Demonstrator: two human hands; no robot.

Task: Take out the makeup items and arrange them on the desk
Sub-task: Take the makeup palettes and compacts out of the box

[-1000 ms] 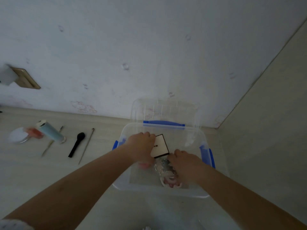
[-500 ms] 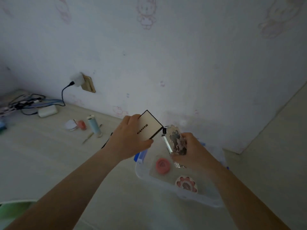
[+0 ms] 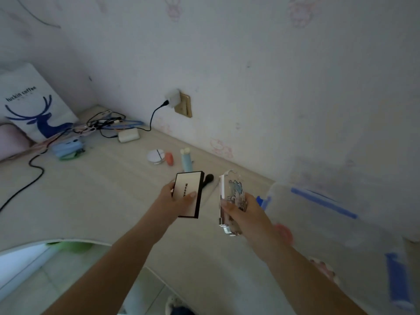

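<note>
While a second ago both reached into the bin (image 3: 322, 214), left hand (image 3: 172, 201) grips the cream palette (image 3: 187, 193), right hand (image 3: 242, 211) the clear case (image 3: 229, 201).

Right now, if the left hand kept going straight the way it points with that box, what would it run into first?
Probably the black round-headed brush lying on the desk just past the cream black-edged box that the left hand holds; beyond it stands the pale blue tube. Depth is hard to judge, so the box might pass above it.

The pale wood-grain tabletop (image 3: 95, 201) carries a round white compact (image 3: 156, 156), an orange sponge (image 3: 169, 158), a light-blue tube (image 3: 186, 162), a clear plastic bin (image 3: 341, 223) and tangled black cables (image 3: 106, 123).
</note>
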